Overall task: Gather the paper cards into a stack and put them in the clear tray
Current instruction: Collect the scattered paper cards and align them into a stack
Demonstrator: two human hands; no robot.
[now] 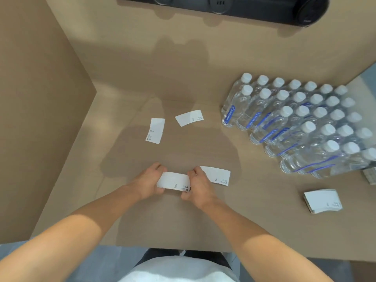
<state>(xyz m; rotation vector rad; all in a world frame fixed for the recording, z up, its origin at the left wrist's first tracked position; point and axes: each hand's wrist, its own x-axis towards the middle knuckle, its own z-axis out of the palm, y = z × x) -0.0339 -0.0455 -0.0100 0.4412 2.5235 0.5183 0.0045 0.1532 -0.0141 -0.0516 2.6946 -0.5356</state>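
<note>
Both of my hands hold a small white paper card bundle (pixel 174 181) just above the tan table, near its front. My left hand (pixel 149 181) grips its left end and my right hand (pixel 198 187) grips its right end. Another white card (pixel 217 175) lies flat on the table just behind and right of my right hand. Two more loose cards lie farther back: an upright card (pixel 155 130) at centre left and a tilted card (pixel 189 118) to its right. A thicker stack of cards (pixel 322 201) rests at the right. I see no clear tray.
A shrink-wrapped pack of water bottles (pixel 301 123) with white caps fills the right side of the table. A tan wall (pixel 40 98) rises along the left. A black bar (pixel 244 9) sits at the far edge. The table's front edge (pixel 162 246) is close to my body.
</note>
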